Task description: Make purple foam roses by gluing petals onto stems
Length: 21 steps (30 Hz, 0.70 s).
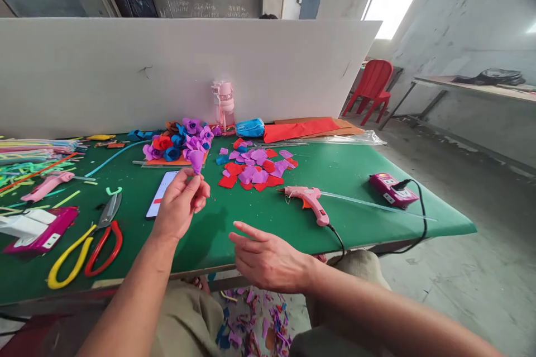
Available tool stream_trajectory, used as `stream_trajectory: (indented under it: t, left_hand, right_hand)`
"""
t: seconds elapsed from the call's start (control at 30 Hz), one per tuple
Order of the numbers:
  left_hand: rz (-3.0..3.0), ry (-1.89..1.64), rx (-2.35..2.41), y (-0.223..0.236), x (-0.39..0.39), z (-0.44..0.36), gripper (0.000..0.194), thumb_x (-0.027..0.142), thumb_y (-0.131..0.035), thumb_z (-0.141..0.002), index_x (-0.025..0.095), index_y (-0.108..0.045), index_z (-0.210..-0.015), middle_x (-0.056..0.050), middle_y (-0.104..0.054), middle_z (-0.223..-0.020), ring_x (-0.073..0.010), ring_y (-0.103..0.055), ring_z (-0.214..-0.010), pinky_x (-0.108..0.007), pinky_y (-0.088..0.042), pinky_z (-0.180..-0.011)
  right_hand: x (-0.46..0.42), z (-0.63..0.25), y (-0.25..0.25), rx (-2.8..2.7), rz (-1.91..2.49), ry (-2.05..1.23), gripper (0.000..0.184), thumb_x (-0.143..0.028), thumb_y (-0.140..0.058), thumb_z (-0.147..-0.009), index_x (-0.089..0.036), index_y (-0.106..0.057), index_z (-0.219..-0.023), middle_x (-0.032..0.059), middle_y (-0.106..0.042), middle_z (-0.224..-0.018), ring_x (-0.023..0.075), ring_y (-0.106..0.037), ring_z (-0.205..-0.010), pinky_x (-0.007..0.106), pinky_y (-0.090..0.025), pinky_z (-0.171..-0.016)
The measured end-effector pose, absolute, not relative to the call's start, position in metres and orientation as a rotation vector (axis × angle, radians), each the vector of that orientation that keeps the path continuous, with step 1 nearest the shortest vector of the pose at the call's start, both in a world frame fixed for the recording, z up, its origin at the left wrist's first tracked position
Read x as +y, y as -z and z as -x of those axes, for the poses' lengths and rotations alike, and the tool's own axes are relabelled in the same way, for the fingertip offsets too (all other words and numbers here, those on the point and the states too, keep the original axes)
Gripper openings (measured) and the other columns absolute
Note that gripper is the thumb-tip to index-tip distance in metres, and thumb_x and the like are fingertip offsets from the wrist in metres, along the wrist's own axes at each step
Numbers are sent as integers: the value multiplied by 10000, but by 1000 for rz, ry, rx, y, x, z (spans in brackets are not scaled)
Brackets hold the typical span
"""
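Note:
Between the thumb and fingers of my left hand is a small purple paper flower, held upright by its base. My right hand hovers over the table's front edge, fingers stretched out and nothing in them. Beyond it lies a pile of cut petals in purple, red and blue. A pink glue gun with a clear glue stick in its back rests to the right of the petals. Behind my left hand, finished paper flowers in purple, blue and red are heaped together.
Scissors, a phone, a second pink glue gun and several coloured strips lie at left. A pink bottle stands by the white partition. A purple power socket with a cord sits at right.

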<state>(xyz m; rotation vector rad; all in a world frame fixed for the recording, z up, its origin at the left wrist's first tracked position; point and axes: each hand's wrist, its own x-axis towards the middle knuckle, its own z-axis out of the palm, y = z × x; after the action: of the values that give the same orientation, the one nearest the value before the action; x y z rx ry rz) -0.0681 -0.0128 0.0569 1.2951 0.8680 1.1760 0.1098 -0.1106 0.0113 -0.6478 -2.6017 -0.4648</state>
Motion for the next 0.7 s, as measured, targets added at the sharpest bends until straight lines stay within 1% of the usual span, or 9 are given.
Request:
stream_trajectory:
  t: [0.1, 0.13, 0.17, 0.23, 0.3, 0.37, 0.5, 0.6, 0.7]
  left_hand:
    - [-1526, -1027, 962, -58, -32, 56, 160, 352, -576, -785, 202, -528, -815, 63, -454, -494, -77, -359, -425, -183, -236, -422]
    - [-1637, -1004, 984, -58, -38, 50, 147, 340, -575, -787, 195, -551, -795, 54, -457, -508, -84, -379, -456, -189, -254, -446]
    - [-1737, -984, 991, -60, -44, 43, 129, 324, -574, -787, 195, -570, -790, 39, -494, -550, -92, -410, -497, -196, -279, -480]
    - [-1896, -917, 979, -63, -51, 32, 103, 288, -549, -801, 203, -579, -750, 35, -505, -561, -100, -409, -508, -209, -275, -508]
    - [-2005, -801, 950, -67, -52, 24, 113, 239, -521, -807, 215, -570, -708, 40, -486, -524, -104, -388, -479, -221, -249, -504]
    - [-2044, -721, 935, -72, -52, 20, 124, 202, -526, -789, 223, -562, -672, 41, -475, -498, -110, -372, -454, -230, -223, -494]
    - [-1999, -717, 966, -80, -55, 15, 112, 174, -600, -717, 237, -564, -631, 37, -452, -464, -125, -363, -435, -240, -188, -481]
    - [-1994, -777, 1014, -85, -61, 11, 148, 132, -639, -671, 241, -561, -608, 37, -419, -439, -126, -333, -421, -244, -159, -476]
    - [-2076, -814, 1041, -85, -64, 6, 185, 95, -637, -677, 241, -548, -605, 43, -378, -432, -126, -313, -407, -248, -146, -482]
  right_hand:
    - [-113, -108, -8, -2716, 545, 561, 245, -75, -445, -859, -178, -611, -710, 26, -629, -680, 206, -568, -984, 442, -216, -1142]
    - [-113, -107, -7, -2745, 515, 577, 240, -86, -447, -862, -182, -608, -711, 21, -634, -685, 205, -572, -956, 447, -203, -1144]
    - [-113, -106, -7, -2770, 485, 589, 239, -95, -447, -864, -186, -606, -711, 17, -640, -698, 203, -573, -935, 448, -195, -1144]
    - [-114, -105, -9, -2811, 432, 602, 231, -105, -453, -860, -189, -603, -706, 16, -655, -737, 201, -572, -908, 440, -198, -1136]
    - [-117, -103, -10, -2848, 413, 622, 200, -110, -474, -843, -184, -610, -717, 23, -665, -775, 204, -568, -895, 424, -225, -1114]
    - [-120, -101, -12, -2890, 439, 644, 173, -115, -502, -823, -188, -613, -713, 23, -664, -768, 207, -559, -880, 404, -272, -1073]
    - [-125, -100, -16, -2958, 540, 621, 210, -117, -553, -788, -214, -574, -603, 10, -641, -690, 197, -524, -833, 351, -370, -926]
    - [-127, -100, -18, -3027, 569, 578, 244, -99, -575, -753, -214, -561, -539, 17, -624, -624, 193, -505, -765, 348, -383, -853]
    - [-128, -99, -16, -3093, 587, 531, 247, -61, -575, -716, -222, -583, -529, 2, -609, -546, 175, -485, -661, 343, -384, -821]
